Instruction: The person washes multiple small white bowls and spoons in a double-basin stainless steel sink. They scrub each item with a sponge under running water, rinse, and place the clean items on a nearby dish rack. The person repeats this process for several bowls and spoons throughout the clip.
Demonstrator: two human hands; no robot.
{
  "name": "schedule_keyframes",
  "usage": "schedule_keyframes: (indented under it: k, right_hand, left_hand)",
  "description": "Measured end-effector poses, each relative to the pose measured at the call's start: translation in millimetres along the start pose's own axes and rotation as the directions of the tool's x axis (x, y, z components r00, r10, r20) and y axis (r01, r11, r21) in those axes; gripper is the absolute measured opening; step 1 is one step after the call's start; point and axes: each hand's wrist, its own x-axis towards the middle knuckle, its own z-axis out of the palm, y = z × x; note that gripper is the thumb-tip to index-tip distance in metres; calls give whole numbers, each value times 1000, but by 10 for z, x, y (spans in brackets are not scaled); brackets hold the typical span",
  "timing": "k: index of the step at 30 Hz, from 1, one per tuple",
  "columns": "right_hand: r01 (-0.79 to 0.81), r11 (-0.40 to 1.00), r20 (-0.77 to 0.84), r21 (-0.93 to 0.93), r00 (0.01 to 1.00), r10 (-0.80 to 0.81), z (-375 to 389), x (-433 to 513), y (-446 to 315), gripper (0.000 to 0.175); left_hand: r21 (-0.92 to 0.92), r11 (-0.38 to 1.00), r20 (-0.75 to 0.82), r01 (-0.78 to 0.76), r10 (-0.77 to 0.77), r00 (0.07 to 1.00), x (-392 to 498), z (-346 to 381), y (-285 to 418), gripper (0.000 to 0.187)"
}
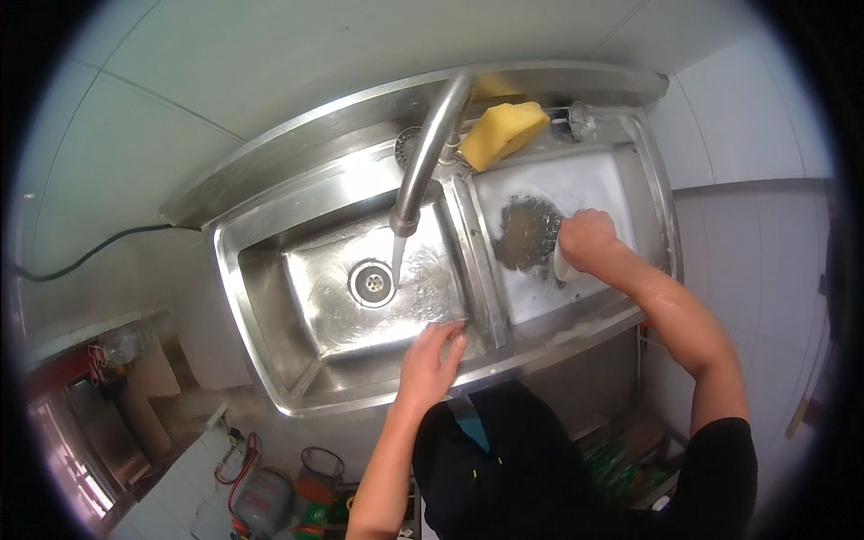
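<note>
My right hand (588, 241) grips a white dish-like object (565, 267), partly hidden by my fingers, in the foamy water (574, 182) of the right basin. My left hand (435, 354) is over the near right corner of the left basin (324, 374), fingers slightly apart, holding nothing. Water runs from the metal faucet (425, 158) into the left basin beside its round drain (373, 283). Behind the right basin, a yellow sponge (503, 133) lies on the sink ledge.
A clear glass-like item (579, 121) and a drain strainer (407, 145) sit on the back ledge. The steel divider (476, 256) separates the basins. A black cable (101, 253) runs along the left wall. A grey gas cylinder (263, 498) with a red hose stands below left.
</note>
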Motion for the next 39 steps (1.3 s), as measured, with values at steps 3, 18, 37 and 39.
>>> schedule_keyframes:
  k: [3,18,37,39]
  right_hand:
    - [351,902,-277,253,919,-280,-223,-79,-41,20]
    - [-160,-353,107,922,980,-165,-181,301,-2207,68]
    - [325,-549,-158,770,931,330,-338,312,-2981,42]
    - [359,-406,-246,840,920,305,-274,231,-2938,42]
  left_hand:
    - [-286,950,-51,126,-146,988,106,8,82,33]
    - [-911,357,-394,-208,-596,700,1105,-464,-241,36]
    - [-939,258,-344,-227,-698,628,1098,-449,-497,42]
    - [-739,662,-558,-124,-500,663,1061,-329,-440,44]
